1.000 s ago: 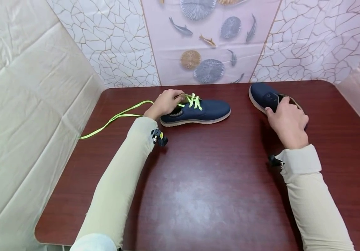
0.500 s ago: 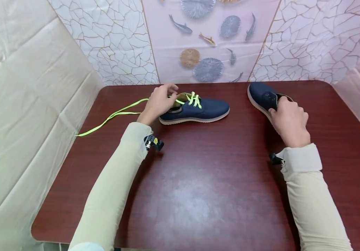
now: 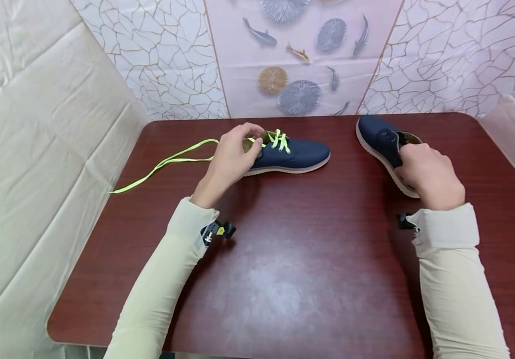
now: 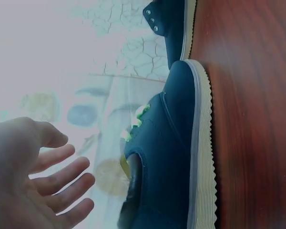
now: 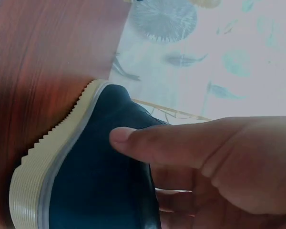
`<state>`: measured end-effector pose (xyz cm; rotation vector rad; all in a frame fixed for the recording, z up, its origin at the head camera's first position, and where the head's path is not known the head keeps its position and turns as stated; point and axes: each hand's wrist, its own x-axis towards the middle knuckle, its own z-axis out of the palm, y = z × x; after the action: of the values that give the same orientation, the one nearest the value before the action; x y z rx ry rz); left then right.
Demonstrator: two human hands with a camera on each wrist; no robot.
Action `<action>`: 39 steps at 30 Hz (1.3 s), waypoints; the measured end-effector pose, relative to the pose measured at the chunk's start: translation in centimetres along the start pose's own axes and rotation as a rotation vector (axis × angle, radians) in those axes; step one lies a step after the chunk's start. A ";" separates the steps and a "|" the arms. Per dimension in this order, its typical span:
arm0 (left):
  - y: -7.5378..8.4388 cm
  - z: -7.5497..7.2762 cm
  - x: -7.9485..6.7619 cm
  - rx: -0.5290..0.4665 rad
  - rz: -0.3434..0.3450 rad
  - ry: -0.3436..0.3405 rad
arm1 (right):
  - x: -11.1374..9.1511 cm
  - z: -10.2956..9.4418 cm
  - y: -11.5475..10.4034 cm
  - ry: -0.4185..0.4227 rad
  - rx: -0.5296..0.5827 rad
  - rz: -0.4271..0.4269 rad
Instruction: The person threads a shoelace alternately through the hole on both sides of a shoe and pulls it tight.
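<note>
A navy shoe (image 3: 304,153) with lime-green laces (image 3: 281,141) lies sole down near the table's back edge, toe to the right. By its heel opening hovers my left hand (image 3: 232,158), fingers apart and bent loosely; in the left wrist view they hold nothing and stay clear of the shoe. Further right, an unlaced navy shoe (image 3: 376,135) with bare eyelets points its toe to the back left. My right hand (image 3: 432,174) holds this one at the collar. The right wrist view shows the thumb (image 5: 148,143) on its outer side; the other fingers are partly hidden behind the collar.
Long lime-green lace ends (image 3: 163,163) trail left from the laced shoe to the table's left edge. The dark red-brown table (image 3: 293,259) backs onto a patterned covering (image 3: 172,60), with a pale quilted cover (image 3: 55,149) at the left.
My left hand has lifted off the laced shoe's collar and now sits lower, fingers spread. My right hand has shifted right on the unlaced shoe, uncovering its near side and heel.
</note>
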<state>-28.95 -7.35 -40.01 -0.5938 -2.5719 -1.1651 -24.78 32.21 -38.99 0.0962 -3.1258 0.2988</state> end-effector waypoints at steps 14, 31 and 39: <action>1.8 1.0 -2.1 0.177 0.148 -0.074 | 0.6 0.8 -1.2 0.083 -0.038 -0.089; 5.5 5.6 -4.6 0.160 0.209 -0.317 | 0.0 0.2 -6.5 0.011 0.089 -0.057; 5.7 7.1 -5.2 0.082 0.122 -0.485 | -0.2 1.2 -10.7 -0.027 0.170 -0.104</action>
<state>-22.18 0.13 -42.83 -1.1139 -2.9011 -0.9620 -23.96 21.54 -38.11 0.2633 -3.1020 0.5648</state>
